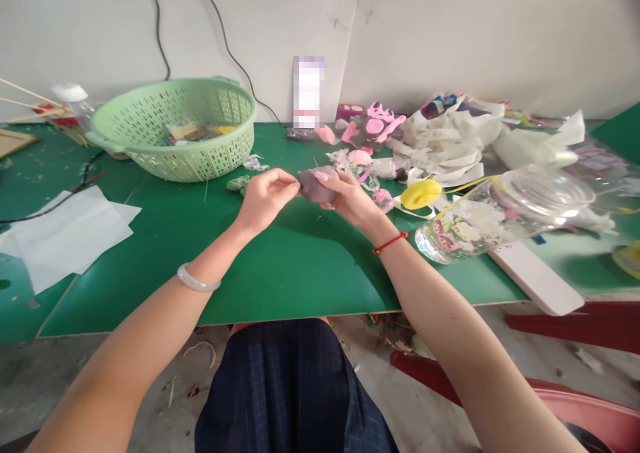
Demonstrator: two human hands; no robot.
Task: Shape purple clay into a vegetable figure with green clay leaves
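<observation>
A rounded lump of purple-grey clay (316, 185) is held just above the table by my right hand (350, 198), thumb on top and fingers curled under it. My left hand (267, 196) is closed in a pinch at the lump's left edge, where a small dark tip shows by the fingertips. Behind my left hand lies a green clay piece (238, 185). Past my right hand sit a pink and dark clay figure (375, 126), a pale pink lump (360, 158) and a pink-and-white piece (383, 200).
A green plastic basket (190, 163) stands back left, near white paper sheets (75, 233). On the right lie a clear jar (480, 220), a yellow disc (421, 194), a white phone-like slab (537, 280) and crumpled white strips (445, 143). An upright screen (309, 93) leans against the wall.
</observation>
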